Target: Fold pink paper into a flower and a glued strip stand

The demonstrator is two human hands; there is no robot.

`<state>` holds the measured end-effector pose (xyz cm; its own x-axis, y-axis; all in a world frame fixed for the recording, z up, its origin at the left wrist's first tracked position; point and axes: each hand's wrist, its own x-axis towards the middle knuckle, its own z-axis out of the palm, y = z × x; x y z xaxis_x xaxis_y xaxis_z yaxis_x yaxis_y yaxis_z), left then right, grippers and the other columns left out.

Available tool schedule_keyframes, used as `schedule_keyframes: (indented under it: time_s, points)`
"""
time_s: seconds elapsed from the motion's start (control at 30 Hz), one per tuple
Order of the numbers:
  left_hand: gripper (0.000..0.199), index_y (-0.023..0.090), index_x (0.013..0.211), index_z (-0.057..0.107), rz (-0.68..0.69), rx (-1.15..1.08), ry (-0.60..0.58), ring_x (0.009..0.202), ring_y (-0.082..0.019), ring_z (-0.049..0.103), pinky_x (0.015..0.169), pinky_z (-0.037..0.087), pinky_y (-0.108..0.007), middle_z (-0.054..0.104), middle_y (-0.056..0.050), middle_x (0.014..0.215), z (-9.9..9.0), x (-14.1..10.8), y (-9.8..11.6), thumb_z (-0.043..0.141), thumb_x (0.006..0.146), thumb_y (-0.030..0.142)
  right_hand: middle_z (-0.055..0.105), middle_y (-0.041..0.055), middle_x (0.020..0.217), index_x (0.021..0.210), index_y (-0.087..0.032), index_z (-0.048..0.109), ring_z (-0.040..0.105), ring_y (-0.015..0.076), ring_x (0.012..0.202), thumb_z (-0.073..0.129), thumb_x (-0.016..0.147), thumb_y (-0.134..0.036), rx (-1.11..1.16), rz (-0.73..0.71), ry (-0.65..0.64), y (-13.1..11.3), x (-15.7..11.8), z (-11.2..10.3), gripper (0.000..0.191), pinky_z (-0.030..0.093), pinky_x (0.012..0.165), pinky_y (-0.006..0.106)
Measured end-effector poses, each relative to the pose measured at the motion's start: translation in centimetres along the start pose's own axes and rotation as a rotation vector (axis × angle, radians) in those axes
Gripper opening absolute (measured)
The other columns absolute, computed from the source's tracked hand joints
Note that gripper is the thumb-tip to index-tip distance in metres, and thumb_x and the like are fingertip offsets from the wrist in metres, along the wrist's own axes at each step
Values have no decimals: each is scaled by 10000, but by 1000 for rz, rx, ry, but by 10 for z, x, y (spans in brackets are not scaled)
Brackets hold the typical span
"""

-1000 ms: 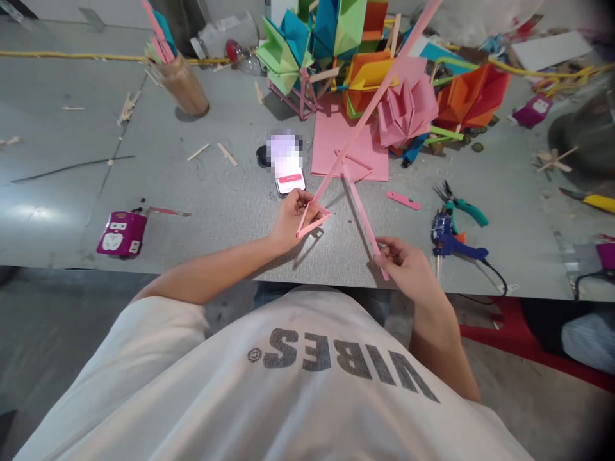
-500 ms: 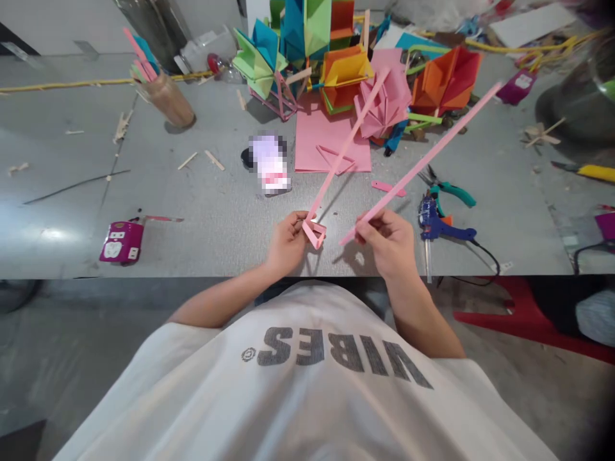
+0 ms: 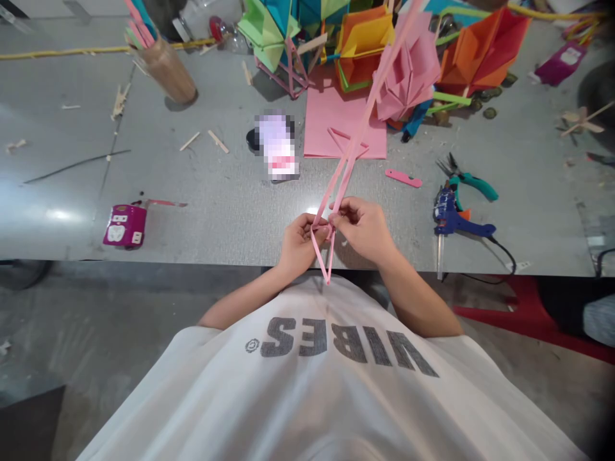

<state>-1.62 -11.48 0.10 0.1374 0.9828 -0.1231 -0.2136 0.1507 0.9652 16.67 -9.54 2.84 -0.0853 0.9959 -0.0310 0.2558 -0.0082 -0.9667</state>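
Note:
Pink paper strips (image 3: pixel 368 112) run from my hands up toward the back of the table. Their lower end forms a narrow triangle (image 3: pixel 328 272) that points at my shirt. My left hand (image 3: pixel 298 246) pinches the folded part of the strips. Close beside it, my right hand (image 3: pixel 360 227) grips a strip between thumb and fingers. Beyond the hands lie pink sheets (image 3: pixel 319 131) with a small pink triangle on them. A pink flat piece (image 3: pixel 403 178) rests to the right.
A blue glue gun (image 3: pixel 449 214) and teal pliers (image 3: pixel 480 186) lie at the right. Left of centre is a phone (image 3: pixel 278 144). A purple tape measure (image 3: pixel 125 226) sits far left, a cup of strips (image 3: pixel 170 73) behind it. Folded paper shapes (image 3: pixel 365 41) crowd the back.
My right hand has moved left, bringing its strip beside the one in my left hand. The triangle end now extends toward my shirt. The view has shifted slightly.

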Motion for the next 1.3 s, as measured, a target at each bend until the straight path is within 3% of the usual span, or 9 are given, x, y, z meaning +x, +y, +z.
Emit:
schedule_keyframes:
  time_s: [0.2, 0.47, 0.63, 0.83, 0.97, 1.1, 1.2, 1.3]
  points:
    - [591, 204, 938, 705, -145, -98, 4, 738, -154, 780, 718, 654, -288, 796, -9, 824, 4, -3, 2, 1094, 728, 596, 729, 16, 850, 1083, -230, 803, 625, 177, 751, 764, 943, -376, -61, -1, 53, -3, 1, 1, 206, 504, 707, 346]
    - [654, 205, 960, 667, -229, -134, 73, 652, -130, 696, 642, 603, -276, 744, 12, 793, 6, -2, 1, 1088, 693, 628, 693, 2, 809, 1029, -247, 768, 619, 176, 716, 783, 974, -508, 8, 0, 65, 2, 0, 7, 267, 496, 669, 330]
    - [668, 193, 985, 698, -222, -112, 58, 647, -113, 661, 618, 555, -250, 727, 16, 783, 5, 0, -1, 1097, 695, 643, 705, 8, 815, 1050, -236, 804, 621, 173, 720, 772, 991, -481, -4, -62, 75, 1, 2, 5, 254, 512, 673, 324]
    - [614, 201, 951, 666, -181, -151, 77, 658, -101, 645, 634, 513, -234, 723, 12, 786, 4, -4, -5, 1072, 775, 626, 844, 93, 1102, 1350, -232, 787, 766, 210, 879, 670, 1074, -410, 12, -103, 87, 11, -7, 5, 349, 639, 800, 370]
    - [609, 206, 913, 638, -134, -176, 104, 735, -119, 687, 713, 543, -247, 729, 10, 819, 6, -7, -2, 1077, 778, 606, 832, 123, 1322, 1528, -287, 694, 815, 238, 1055, 665, 1083, -300, -1, -302, 7, 20, -25, 11, 446, 701, 986, 460]
    - [619, 209, 888, 615, -116, -209, 101, 713, -102, 644, 699, 517, -234, 684, 39, 796, 9, -9, 0, 1101, 749, 567, 862, 129, 1334, 1431, -321, 774, 826, 286, 1253, 646, 1111, -245, -101, -495, 44, 28, -38, 19, 353, 705, 1087, 521]
    - [649, 207, 865, 593, -113, -244, 104, 686, -78, 602, 686, 497, -213, 651, 58, 770, 12, -9, -4, 1104, 733, 585, 892, 118, 1294, 1347, -330, 838, 856, 288, 1223, 628, 1130, -280, -134, -476, 113, 31, -40, 21, 306, 728, 1069, 533]
    - [624, 216, 968, 649, -149, -265, 82, 715, -105, 678, 729, 562, -240, 752, 23, 836, 13, -13, -8, 1096, 733, 582, 902, 117, 1296, 1313, -320, 873, 871, 296, 1210, 637, 1128, -321, -148, -401, 143, 32, -41, 17, 301, 735, 1076, 536]
